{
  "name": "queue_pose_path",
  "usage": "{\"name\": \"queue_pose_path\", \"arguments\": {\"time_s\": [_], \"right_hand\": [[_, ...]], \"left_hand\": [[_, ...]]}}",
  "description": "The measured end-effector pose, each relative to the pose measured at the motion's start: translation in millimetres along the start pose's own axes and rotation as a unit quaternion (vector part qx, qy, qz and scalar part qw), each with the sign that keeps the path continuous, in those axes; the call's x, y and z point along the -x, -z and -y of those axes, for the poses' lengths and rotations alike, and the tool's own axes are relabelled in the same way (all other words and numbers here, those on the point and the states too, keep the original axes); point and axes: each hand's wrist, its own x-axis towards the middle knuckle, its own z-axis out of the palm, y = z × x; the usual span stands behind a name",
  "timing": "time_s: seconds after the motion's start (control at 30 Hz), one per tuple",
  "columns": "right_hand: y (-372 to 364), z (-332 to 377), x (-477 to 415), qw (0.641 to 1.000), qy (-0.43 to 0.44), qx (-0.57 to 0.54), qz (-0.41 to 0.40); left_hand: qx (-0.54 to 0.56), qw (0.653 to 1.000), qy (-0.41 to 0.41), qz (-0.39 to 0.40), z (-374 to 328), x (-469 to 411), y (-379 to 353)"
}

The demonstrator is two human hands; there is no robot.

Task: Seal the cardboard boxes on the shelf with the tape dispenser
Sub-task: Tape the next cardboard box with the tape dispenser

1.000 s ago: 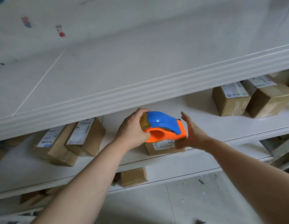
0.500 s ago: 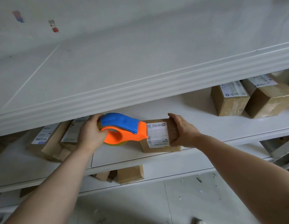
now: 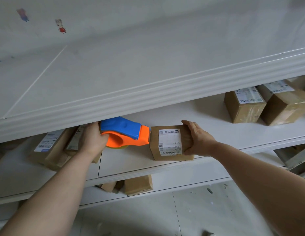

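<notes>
I see left hand (image 3: 93, 140) wrapped round orange-blue tape dispenser (image 3: 126, 132), nose at left edge of small cardboard box (image 3: 168, 142) near shelf (image 3: 233, 133) front lip. Right hand (image 3: 197, 138) clasps box's right side. My worry: hard pull drags box off lip if clasp slackens; tape wrinkles.

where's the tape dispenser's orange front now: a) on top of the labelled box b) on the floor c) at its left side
c: the left hand holds the tape dispenser with its front at the left side of the box gripped by the right hand.
</notes>
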Motion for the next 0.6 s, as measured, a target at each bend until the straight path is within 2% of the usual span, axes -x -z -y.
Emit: {"name": "queue_pose_path", "arguments": {"time_s": [0.23,0.6], "right_hand": [[-3.2,-2.4,0.9,1.000,-0.001,-0.006,-0.005],[-1.4,1.9,3.9,1.000,-0.004,-0.005,-0.007]], "left_hand": [[0.039,0.999,0.007,0.004,10.6,11.6,-18.0],[0.012,1.000,-0.008,-0.004,2.9,6.2,-16.2]]}}
